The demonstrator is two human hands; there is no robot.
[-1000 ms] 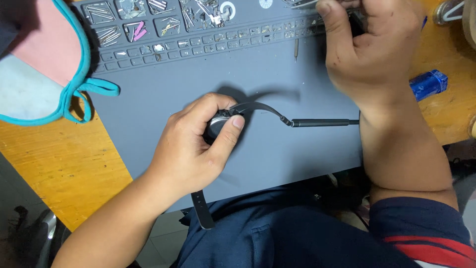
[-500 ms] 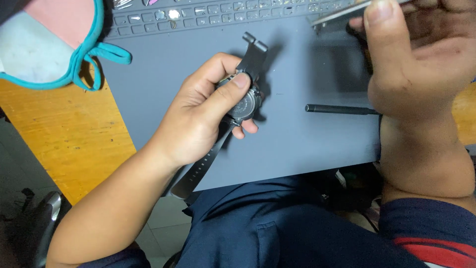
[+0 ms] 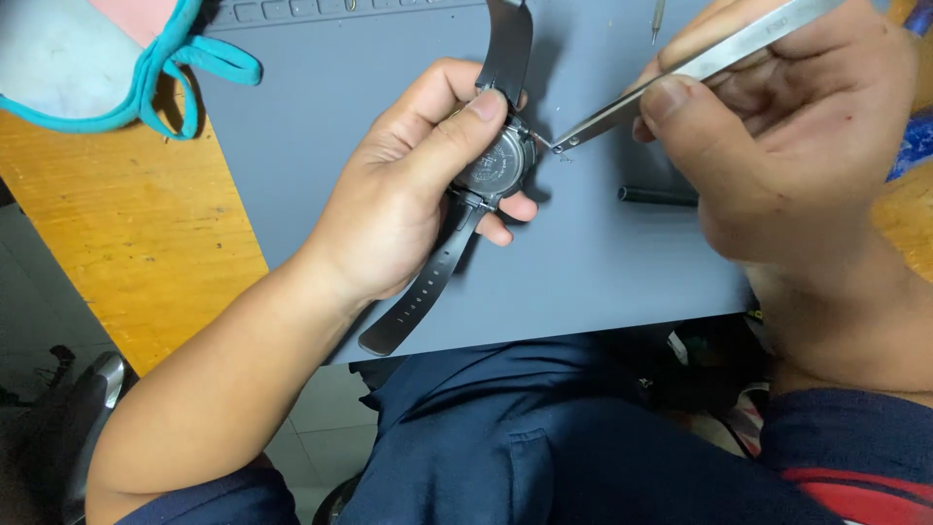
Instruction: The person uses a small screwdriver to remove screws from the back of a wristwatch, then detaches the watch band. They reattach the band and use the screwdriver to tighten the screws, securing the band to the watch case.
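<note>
Left hand (image 3: 408, 204) gripped watch (image 3: 494, 165) above grey mat (image 3: 311, 126); right hand (image 3: 777, 126) fingers pinched tweezers (image 3: 671, 80), tips touching the case edge.

No package, sign or screen shows in this view. The only lettered surfaces are the watch's round grey metal case back (image 3: 498, 163) and a small stamped mark on the steel tweezers (image 3: 680, 73).
</note>
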